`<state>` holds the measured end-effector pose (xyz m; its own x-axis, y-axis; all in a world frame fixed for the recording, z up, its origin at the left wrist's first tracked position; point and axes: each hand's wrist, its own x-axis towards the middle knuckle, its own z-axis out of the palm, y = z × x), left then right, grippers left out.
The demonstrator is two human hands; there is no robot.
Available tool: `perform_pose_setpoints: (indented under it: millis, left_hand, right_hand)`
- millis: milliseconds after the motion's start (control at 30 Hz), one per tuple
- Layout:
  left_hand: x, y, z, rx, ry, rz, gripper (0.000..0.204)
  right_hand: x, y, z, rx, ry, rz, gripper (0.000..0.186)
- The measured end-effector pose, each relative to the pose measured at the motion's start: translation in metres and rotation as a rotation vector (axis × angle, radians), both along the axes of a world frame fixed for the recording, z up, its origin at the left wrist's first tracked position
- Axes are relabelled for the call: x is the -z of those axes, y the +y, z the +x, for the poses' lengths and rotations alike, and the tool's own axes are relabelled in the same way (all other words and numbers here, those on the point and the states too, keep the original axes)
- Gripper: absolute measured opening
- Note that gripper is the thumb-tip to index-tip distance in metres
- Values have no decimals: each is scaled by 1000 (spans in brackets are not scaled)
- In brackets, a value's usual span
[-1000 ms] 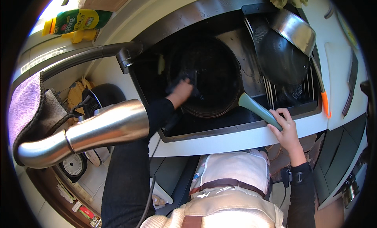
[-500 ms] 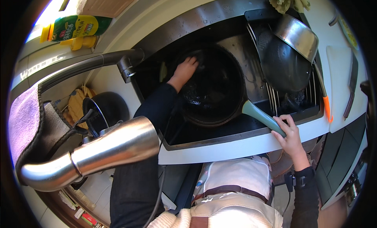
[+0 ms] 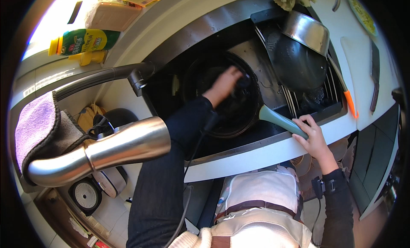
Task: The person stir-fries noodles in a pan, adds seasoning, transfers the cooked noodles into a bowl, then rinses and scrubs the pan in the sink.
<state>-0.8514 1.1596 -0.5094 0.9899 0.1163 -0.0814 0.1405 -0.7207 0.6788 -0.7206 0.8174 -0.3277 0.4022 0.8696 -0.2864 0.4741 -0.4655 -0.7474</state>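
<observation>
A black frying pan (image 3: pixel 200 124) sits in the dark sink, its green handle (image 3: pixel 279 121) sloping toward the front right edge. My right hand (image 3: pixel 314 139) is closed round the handle's end, thumb on the near side. Inside the pan is my left hand (image 3: pixel 224 85), its blurred fingers curled over something dark by the fingertips that I cannot make out. The pan's inner surface looks dark and wet under my hand and sleeve.
Right of the pan, a rack (image 3: pixel 290 100) holds a black pan (image 3: pixel 299 64) and a steel pot (image 3: pixel 306 32). A knife (image 3: pixel 374 77) lies on a white board (image 3: pixel 356 68). At left, a steel faucet head (image 3: pixel 128 143) juts near my arm, with a purple cloth (image 3: pixel 36 124) behind.
Inside the pan, my left hand has moved right, from the upper left side toward the right wall. My right hand keeps its grip on the handle. The whole view has shifted slightly.
</observation>
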Motion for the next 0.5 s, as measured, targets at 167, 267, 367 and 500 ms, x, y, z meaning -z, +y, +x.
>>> perform_pose_setpoints:
  millis: [167,267,367,500]
  left_hand:
    - [9,82,-69,149,259,581,30]
    - [0,47,-135,89,687,528,31]
    - [-21,-21,-157,96,714,215,27]
    - [-46,-79,-92,-231,553,-563,22]
  right_hand:
    - [1,-2,0,14,31,6,40]
    - [0,-3,-1,34,58,12,40]
    - [1,-4,0,49,83,15,39]
    - [5,-9,0,57,80,50,39]
